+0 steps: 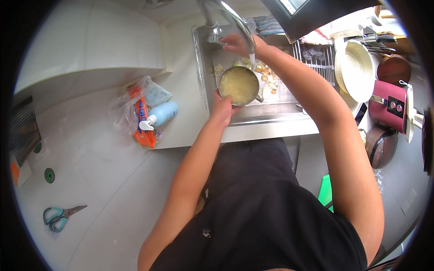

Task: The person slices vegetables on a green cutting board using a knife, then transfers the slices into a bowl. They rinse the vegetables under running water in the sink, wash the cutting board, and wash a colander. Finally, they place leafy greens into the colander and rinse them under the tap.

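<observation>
My left hand (225,106) grips the near rim of a round metal bowl (221,79) over the sink. Pale yellow, cloudy contents (240,84) fill the bowl; whether these are shreds in liquid is hard to tell. My right hand (237,45) reaches behind the chrome faucet (242,28), its fingers on the faucet lever (218,42). A stream of water (252,61) runs from the spout, coming down near the bowl's far right rim. Vegetable peels and scraps (269,79) lie on the floor of the stainless steel sink (281,117) around the bowl.
Left of the sink stand plastic packaging (140,111) and a blue pump bottle (164,113). To the right are a wire rack (327,67), a cream plastic colander (356,71) and a dark pink appliance (386,106). Scissors (61,216) rest on a pale surface at the lower left.
</observation>
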Tool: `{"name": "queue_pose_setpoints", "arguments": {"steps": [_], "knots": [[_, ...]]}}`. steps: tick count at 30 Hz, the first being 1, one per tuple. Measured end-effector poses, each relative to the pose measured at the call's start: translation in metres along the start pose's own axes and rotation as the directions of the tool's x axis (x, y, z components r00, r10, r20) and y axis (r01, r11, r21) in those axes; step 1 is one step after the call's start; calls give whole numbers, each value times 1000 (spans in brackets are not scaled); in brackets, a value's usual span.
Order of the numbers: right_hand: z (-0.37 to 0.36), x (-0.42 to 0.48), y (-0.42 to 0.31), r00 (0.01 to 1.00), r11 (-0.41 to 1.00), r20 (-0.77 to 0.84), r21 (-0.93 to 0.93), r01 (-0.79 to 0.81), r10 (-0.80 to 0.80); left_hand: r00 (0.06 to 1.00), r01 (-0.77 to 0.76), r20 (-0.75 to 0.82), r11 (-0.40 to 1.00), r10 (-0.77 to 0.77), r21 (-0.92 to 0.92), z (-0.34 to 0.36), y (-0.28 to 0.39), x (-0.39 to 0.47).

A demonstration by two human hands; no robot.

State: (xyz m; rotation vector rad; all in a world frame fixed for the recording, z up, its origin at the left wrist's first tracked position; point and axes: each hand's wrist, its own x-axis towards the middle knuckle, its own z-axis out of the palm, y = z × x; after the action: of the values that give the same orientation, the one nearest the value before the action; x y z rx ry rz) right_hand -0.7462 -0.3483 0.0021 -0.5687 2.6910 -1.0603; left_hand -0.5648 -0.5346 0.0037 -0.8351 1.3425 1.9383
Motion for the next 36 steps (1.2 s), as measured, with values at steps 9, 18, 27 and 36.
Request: {"name": "queue_pose_setpoints", "arguments": {"steps": [9,18,27,36], "knots": [[-27,1,-7,992,994,-65,22,-110,112,997,48,71,993,-40,-110,39,-20,48],[26,-82,38,658,527,-31,629,-572,752,1000,19,13,999,-20,28,26,-6,33],[53,-197,-17,807,674,102,494,-548,581,998,28,-54,998,-25,65,2,5,5],[47,-206,-52,710,580,236,437,-688,664,1000,-3,30,998,1,57,10,12,-14]]}}
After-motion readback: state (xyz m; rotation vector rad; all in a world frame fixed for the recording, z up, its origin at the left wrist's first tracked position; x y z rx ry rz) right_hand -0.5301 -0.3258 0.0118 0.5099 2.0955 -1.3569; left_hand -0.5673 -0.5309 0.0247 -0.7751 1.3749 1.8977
